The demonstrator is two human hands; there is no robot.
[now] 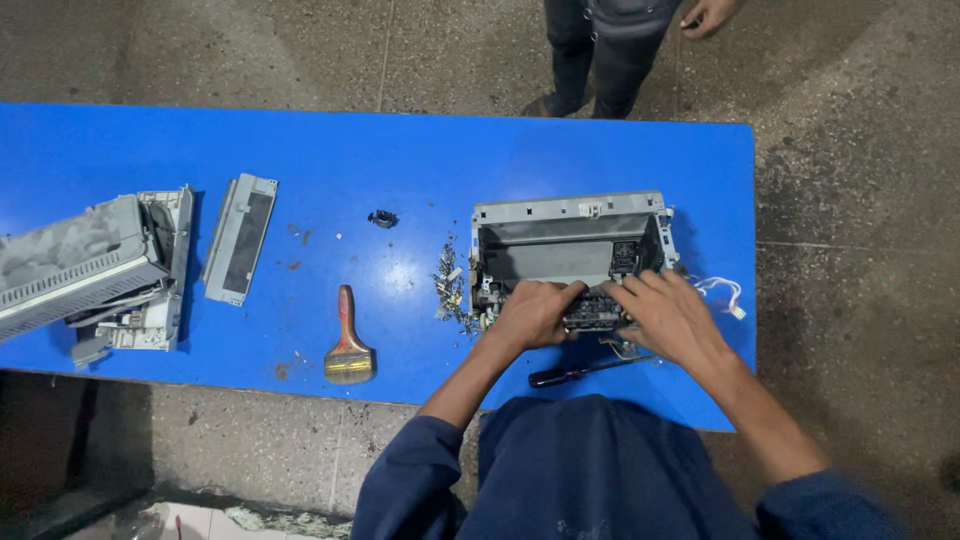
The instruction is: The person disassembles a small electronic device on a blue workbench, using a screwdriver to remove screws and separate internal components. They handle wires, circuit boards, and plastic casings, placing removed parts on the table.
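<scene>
Dismantling in hand, by the look of it: left hand point(533, 312) and right hand point(668, 318) both curled tight on a dark inner assembly point(596, 310) at the near edge of a grey open machine chassis point(568, 240). Black-handled screwdriver point(580, 372) just below the hands on the blue surface point(400, 160); paintbrush point(349, 345) well off to the left. Next move probably calls for an even, two-sided pull.

the table point(400, 160) is smooth, slightly glossy blue; the opened casing point(570, 225) looks matt grey plastic and metal; the brush point(349, 340) has a varnished wooden handle; rough concrete floor point(850, 150).
</scene>
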